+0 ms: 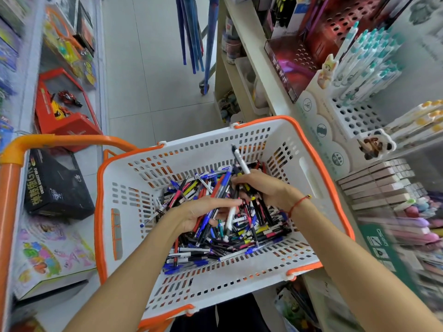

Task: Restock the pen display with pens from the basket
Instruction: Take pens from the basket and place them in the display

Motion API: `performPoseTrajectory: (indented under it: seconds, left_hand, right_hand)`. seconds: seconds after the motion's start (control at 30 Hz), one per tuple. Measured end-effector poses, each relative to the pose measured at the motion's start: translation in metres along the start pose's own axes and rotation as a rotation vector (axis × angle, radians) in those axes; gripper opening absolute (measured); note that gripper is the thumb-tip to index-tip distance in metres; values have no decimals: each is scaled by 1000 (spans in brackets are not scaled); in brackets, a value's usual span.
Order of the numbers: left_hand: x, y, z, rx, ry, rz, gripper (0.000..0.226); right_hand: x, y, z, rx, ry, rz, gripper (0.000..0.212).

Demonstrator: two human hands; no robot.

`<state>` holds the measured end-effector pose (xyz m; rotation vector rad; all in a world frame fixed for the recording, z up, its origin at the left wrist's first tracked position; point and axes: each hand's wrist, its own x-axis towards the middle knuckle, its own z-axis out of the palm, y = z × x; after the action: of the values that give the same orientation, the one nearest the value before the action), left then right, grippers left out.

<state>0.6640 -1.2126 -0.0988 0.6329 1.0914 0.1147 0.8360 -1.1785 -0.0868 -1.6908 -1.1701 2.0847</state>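
Restocking looks barely begun: the basket (309, 168) holds a deep heap of pens (215, 238), while the display (354, 116) (upper right) shows many empty holes. The left hand (203, 212) cradles a bundle; the right hand (263, 188) grips a white pen (241, 160), pointing up and away.

My way out of the basket (318, 168) is open overhead. To my right, the pen display (345, 121) stands just beside its rim, partly filled.
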Motion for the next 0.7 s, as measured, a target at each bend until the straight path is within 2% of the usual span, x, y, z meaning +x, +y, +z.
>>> performPoseTrajectory:
  seconds: [0.07,0.13,0.23,0.33,0.47,0.57,0.63,0.7]
  left_hand:
    - [0,-3,-9,-100,40,60,25]
    - [-5,-5,-18,-110,29,91,22]
    - [-9,-6,-26,-63,52,125,25]
    - [-10,-3,-24,-330,90,213,25]
    - [0,0,-21,-432,157,281,12]
    - [12,-3,-14,-372,260,317,14]
    - [16,-5,-8,-252,374,317,31]
    - [17,-5,-2,-193,467,291,37]
  right_hand:
    - [0,6,-7,204,55,-37,18]
    - [-2,16,-13,402,106,-80,15]
    - [-8,30,-13,579,34,-112,22]
    - [-14,37,-3,513,9,-143,34]
    - [-14,39,16,523,29,-155,45]
    - [-7,42,29,541,72,-138,43]
    - [-7,45,36,477,86,-141,45]
    - [-10,45,43,383,85,-153,47]
